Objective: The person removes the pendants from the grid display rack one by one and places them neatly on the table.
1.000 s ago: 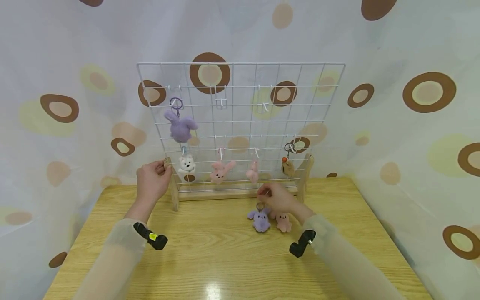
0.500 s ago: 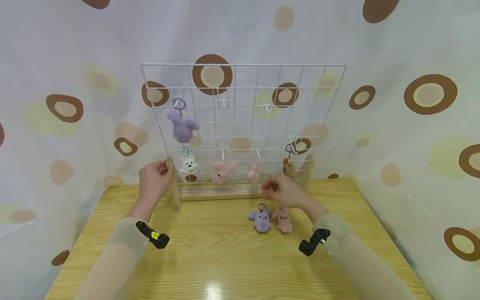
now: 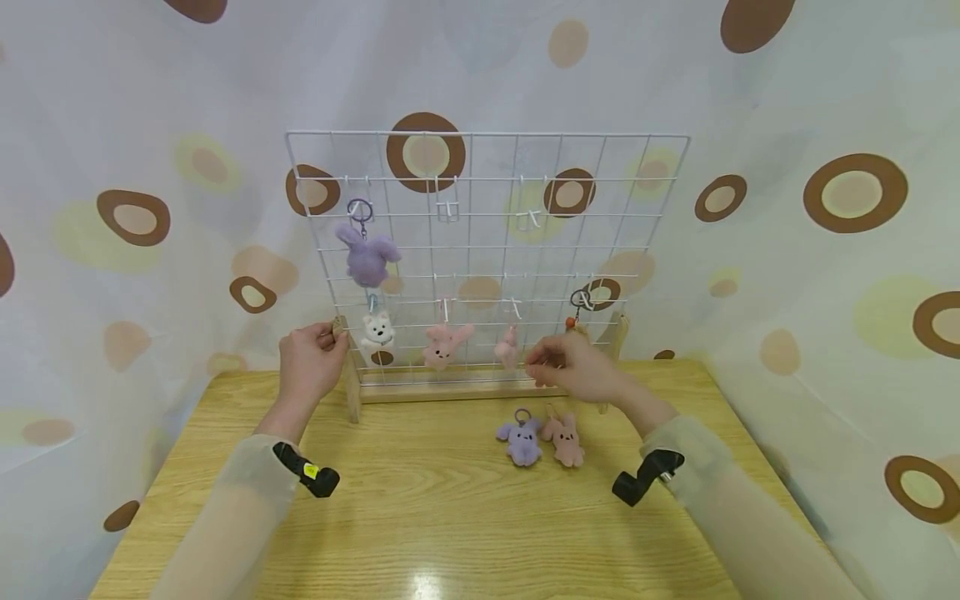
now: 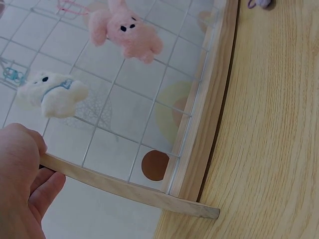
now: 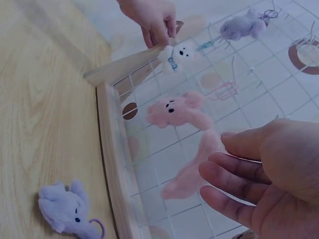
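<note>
My left hand (image 3: 311,358) grips the top of the left wooden upright (image 3: 351,379) of a white wire grid rack (image 3: 487,134). My right hand (image 3: 577,368), fingers loosely bent and holding nothing, hovers in front of the grid's lower right. In the right wrist view its fingertips overlap a pink plush keychain (image 5: 197,169) hanging from a hook. Behind that hand, a brown keychain with an orange bead (image 3: 571,323) is mostly hidden. On the table below lie a purple bunny keychain (image 3: 522,442) and a pink bunny keychain (image 3: 567,444).
Left of centre on the lower row hang a white dog keychain (image 3: 378,331) and another pink bunny keychain (image 3: 442,347). Above the dog hangs a purple bunny keychain (image 3: 367,260). Bare hooks (image 3: 528,218) sit higher on the grid. The wooden table (image 3: 420,508) spreads in front.
My right hand has risen from above the two bunny keychains on the table and shifted right, now covering the brown keychain. The left hand keeps its grip on the upright.
</note>
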A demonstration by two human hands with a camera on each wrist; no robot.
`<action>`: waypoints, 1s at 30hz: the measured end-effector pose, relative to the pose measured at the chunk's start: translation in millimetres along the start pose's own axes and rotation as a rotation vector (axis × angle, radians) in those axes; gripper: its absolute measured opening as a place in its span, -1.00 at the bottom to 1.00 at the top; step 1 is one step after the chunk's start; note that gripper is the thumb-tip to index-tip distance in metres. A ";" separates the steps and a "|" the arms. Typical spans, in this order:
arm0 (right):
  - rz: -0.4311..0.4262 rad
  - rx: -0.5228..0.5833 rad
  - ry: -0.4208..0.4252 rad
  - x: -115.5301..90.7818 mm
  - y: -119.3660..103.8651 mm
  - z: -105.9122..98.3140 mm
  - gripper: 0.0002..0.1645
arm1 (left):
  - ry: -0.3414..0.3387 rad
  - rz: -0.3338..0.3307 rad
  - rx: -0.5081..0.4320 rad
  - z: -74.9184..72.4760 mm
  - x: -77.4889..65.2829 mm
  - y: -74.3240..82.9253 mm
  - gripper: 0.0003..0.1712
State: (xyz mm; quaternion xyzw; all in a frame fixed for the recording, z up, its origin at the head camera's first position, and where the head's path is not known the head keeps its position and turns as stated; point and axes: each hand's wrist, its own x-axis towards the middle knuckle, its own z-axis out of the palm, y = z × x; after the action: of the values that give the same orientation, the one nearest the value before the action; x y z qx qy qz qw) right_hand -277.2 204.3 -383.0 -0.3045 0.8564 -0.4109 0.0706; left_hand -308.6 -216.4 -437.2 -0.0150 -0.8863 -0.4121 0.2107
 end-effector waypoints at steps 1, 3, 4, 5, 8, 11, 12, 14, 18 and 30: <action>-0.004 -0.001 -0.002 0.9 -1.8 -1.8 -0.81 | -0.001 -0.003 -0.001 0.0 0.0 0.1 -0.64; -0.011 -0.004 -0.002 3.2 -5.3 -5.4 -0.83 | -0.003 -0.007 -0.005 -0.3 -0.2 0.4 -0.64; -0.015 -0.008 -0.002 4.3 -7.3 -7.0 -0.83 | -0.002 -0.007 -0.007 -0.4 -0.2 0.7 -0.64; -0.011 -0.007 -0.004 5.4 -10.0 -8.6 -0.84 | -0.002 -0.007 -0.008 -0.5 -0.2 0.8 -0.64; -0.007 -0.006 -0.011 8.6 -18.7 -13.2 -0.86 | -0.002 -0.008 -0.008 -1.0 -0.5 1.6 -0.64; 0.001 0.009 -0.013 11.6 -26.3 -17.2 -0.85 | -0.004 -0.013 -0.011 -0.9 -0.7 1.8 -0.64; -0.002 0.013 -0.013 12.6 -28.4 -18.3 -0.85 | -0.004 -0.014 -0.011 -0.8 -0.8 1.8 -0.64; -0.005 0.020 -0.009 14.7 -32.3 -20.1 -0.83 | -0.005 -0.016 -0.014 -0.6 -0.8 1.9 -0.64; -0.015 0.023 -0.004 18.6 -40.0 -23.1 -0.82 | -0.009 -0.021 -0.019 -0.4 -0.9 0.9 -0.63; -0.007 0.006 -0.010 31.5 -63.1 -34.4 -0.80 | -0.008 -0.020 -0.036 0.2 0.0 -1.7 -0.62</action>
State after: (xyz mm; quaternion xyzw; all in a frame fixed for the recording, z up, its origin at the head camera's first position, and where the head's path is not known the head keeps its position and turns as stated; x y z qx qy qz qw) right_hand -286.0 178.7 -309.4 -0.3092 0.8539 -0.4120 0.0745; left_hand -309.0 -217.4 -438.6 -0.0118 -0.8797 -0.4301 0.2026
